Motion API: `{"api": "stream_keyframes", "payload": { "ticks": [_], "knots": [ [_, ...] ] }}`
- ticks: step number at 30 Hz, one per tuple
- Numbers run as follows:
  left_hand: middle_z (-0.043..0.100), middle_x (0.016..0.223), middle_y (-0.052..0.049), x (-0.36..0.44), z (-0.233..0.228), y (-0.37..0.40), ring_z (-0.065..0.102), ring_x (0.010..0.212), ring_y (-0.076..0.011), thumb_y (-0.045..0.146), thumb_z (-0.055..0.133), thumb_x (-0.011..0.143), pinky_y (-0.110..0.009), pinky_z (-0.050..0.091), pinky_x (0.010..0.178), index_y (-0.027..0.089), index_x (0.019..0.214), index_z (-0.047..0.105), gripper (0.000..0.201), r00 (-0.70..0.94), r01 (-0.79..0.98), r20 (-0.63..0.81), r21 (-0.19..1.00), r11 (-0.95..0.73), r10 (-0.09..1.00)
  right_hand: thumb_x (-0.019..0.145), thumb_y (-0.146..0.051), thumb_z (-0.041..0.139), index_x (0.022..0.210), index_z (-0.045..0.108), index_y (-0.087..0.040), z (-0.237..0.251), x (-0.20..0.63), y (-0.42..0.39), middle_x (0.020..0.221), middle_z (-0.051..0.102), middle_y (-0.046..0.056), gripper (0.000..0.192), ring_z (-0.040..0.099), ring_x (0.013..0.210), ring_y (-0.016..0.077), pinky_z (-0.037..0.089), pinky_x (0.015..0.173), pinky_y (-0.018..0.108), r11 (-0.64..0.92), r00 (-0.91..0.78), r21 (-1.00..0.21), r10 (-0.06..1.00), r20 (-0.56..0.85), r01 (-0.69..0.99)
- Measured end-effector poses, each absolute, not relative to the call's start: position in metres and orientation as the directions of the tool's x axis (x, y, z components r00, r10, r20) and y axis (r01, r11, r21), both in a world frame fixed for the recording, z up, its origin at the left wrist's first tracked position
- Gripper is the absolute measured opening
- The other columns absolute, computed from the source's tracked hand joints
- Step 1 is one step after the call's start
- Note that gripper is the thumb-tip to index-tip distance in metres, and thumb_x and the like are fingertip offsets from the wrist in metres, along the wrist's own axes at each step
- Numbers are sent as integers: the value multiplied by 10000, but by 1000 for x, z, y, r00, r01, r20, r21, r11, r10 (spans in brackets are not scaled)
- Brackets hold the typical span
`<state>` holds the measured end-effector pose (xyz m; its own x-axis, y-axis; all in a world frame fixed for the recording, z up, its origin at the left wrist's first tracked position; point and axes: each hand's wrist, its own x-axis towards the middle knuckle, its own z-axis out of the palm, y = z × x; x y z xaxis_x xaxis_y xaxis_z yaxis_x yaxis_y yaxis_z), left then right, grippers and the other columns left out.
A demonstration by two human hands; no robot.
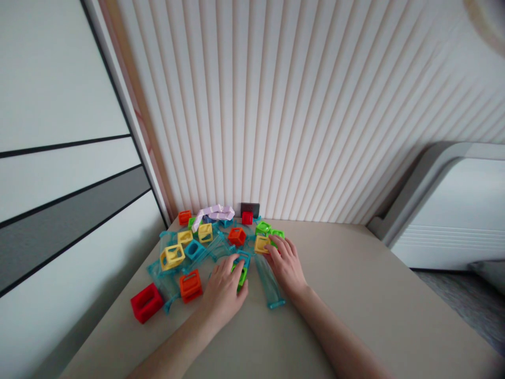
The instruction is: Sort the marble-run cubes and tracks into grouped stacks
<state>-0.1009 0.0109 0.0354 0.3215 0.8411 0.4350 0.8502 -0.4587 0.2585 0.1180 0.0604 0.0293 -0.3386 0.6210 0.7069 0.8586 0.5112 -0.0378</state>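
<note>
My left hand [225, 289] curls around a green hollow block [242, 277], thumb on its near side and fingers over its top. Just beyond those fingers lies a blue hollow block [243, 256]. With thumb and index finger, my right hand [287, 265] grips the right side of a yellow hollow block [261, 244]. Its other fingers reach over a green block [278, 233], which they partly cover. Between my hands a clear teal tube [269, 281] lies on the table.
Several coloured blocks and teal tube pieces crowd the left, including an orange block [191, 286] and a red block [147, 302]. A lilac segmented strip [215, 212] lies at the back by the ribbed wall [268, 105]. A white cabinet [71, 252] borders the table's [355, 284] left side.
</note>
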Motion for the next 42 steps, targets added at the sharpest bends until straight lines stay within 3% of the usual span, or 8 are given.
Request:
{"api": "stream_keyframes", "payload": {
  "ticks": [3,11,16,22,28,36,42],
  "knots": [
    [604,1308,-133,-101,35,11,605,1196,-309,215,554,881,-479,526,1004,215,1275,611,398,321,847,447,259,-464,835,982,-256,610,1157,653,-237,30,118,61,1299,671,116,180,589,1233,275,454,1055,484,523,-357,-26,617,701,852],
    [604,1303,-148,-101,38,15,587,1201,-321,346,538,935,-493,510,1013,189,1420,500,511,329,825,508,255,-504,796,987,-237,596,1078,666,-247,32,118,58,1314,661,108,115,576,1235,281,424,1067,503,519,-372,13,594,713,855],
    [590,1335,-160,-93,45,26,552,1264,-299,274,510,949,-465,476,1076,167,1453,460,518,334,806,552,253,-535,764,982,-240,607,1058,668,-250,30,120,58,1313,659,104,98,570,1241,281,384,1102,532,542,-393,8,599,697,840],
    [545,1440,-183,-68,60,52,511,1337,-332,154,597,863,-488,438,1114,134,1478,429,638,404,823,463,192,-534,789,982,-231,597,1085,663,-239,27,123,59,1315,657,114,122,571,1251,275,420,1085,503,571,-397,-13,587,706,821],
    [686,1252,-131,-55,59,77,644,1187,-283,57,605,820,-438,513,1031,173,1419,487,621,421,785,346,325,-528,839,983,-235,593,1146,639,-212,27,124,61,1282,665,140,171,578,1245,274,504,997,438,592,-367,-92,607,704,801],
    [687,1253,-101,-61,52,81,645,1195,-272,-1,592,811,-462,522,1045,225,1336,555,573,397,692,465,415,-591,791,991,-83,425,1437,481,-175,19,126,65,1267,662,147,459,599,1206,258,506,1010,419,579,-280,-198,630,724,791],
    [649,1336,-95,-68,59,78,633,1233,-259,68,625,862,-444,516,1057,254,1397,455,591,305,662,555,461,-591,774,953,-47,427,1489,444,-188,14,128,68,1297,644,143,554,582,1216,269,502,1024,448,543,-238,-222,650,721,810]
  ]
}}
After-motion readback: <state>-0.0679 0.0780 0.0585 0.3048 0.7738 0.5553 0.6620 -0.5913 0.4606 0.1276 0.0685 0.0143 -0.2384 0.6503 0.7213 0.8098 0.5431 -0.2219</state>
